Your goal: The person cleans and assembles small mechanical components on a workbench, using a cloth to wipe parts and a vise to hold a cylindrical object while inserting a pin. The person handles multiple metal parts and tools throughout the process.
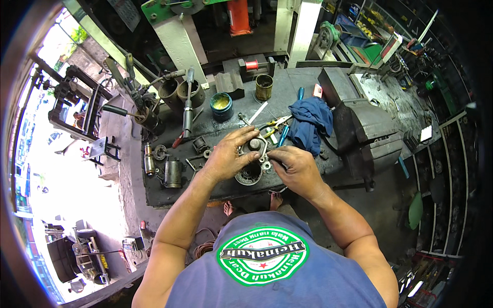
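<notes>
Near the front edge of the workbench, a grey cast-metal housing with a round open end stands in front of me. My left hand is curled around its left side, thumb and fingers against the metal. A rounded dark boss shows between that hand's thumb and fingers. On the housing's right side, my right hand is closed in a pinch beside a small ring-shaped metal piece. Whatever sits between its fingertips is too small and hidden to name.
A blue cloth and pliers lie beyond my right hand. A large vise stands at right. Leftward are a metal cylinder, a grease gun, a blue tub of grease and a rusty can.
</notes>
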The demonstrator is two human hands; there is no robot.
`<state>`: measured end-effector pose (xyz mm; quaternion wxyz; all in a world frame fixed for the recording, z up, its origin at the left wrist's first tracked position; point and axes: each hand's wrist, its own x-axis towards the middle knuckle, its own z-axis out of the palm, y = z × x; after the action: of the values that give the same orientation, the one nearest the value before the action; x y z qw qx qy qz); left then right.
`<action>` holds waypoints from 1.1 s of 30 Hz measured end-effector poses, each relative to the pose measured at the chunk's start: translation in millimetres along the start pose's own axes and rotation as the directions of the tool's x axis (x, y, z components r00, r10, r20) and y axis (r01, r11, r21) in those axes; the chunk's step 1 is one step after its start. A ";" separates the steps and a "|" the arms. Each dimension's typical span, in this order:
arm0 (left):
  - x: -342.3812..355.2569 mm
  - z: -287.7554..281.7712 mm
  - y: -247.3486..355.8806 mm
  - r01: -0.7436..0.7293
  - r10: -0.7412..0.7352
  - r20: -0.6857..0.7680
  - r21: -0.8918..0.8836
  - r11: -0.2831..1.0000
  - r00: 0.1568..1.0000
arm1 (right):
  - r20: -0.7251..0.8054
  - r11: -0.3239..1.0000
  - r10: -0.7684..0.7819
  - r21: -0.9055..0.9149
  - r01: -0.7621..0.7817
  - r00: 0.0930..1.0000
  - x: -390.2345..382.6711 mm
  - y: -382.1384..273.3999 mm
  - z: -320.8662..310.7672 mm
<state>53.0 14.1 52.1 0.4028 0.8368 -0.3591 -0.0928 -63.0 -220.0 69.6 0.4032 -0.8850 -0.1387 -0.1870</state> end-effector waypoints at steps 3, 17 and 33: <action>-1.8 5.2 -7.5 -0.013 0.012 -0.008 -0.072 0.997 1.000 | 0.095 0.998 -0.018 -0.057 0.024 0.995 7.8 -1.0 7.4; -10.6 12.1 -15.2 -0.007 0.009 0.007 -0.223 0.975 1.000 | 0.409 0.910 0.030 -0.389 0.145 0.912 32.3 -34.4 -0.9; -11.8 14.6 -14.3 0.029 -0.026 0.015 -0.261 0.965 1.000 | 0.449 0.780 0.071 -0.582 0.231 0.891 34.9 -18.2 10.6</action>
<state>45.5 19.2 30.3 0.5063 0.7807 -0.3342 -0.1498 -36.8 -197.0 90.7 0.0379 -0.9793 -0.1964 -0.0311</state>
